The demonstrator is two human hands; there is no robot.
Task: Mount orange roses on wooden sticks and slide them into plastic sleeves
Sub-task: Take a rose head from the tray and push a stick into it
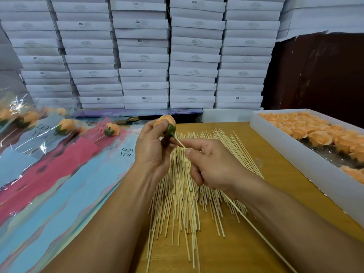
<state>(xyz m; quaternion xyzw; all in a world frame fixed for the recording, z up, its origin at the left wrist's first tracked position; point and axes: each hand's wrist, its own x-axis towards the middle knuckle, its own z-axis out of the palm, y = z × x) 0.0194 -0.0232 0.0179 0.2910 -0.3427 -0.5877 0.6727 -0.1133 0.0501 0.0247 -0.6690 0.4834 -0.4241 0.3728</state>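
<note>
The left hand (152,148) curls its grip round an orange rose (165,123), green base turned toward the right hand (211,164), whose grip pinches a wooden stick (256,234) near its tip for aim. The tip seems to be entering the base. Below both grips lie spare sticks (177,203) on the worktop (275,174); left of them, plastic sleeves (65,174).

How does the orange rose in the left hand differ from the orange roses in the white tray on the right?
The orange rose in the left hand is single, lifted, green base showing, with a thin wooden stick entering it. The orange roses in the white tray are many, packed petals-up, without visible sticks. Both share colour and shape.
</note>
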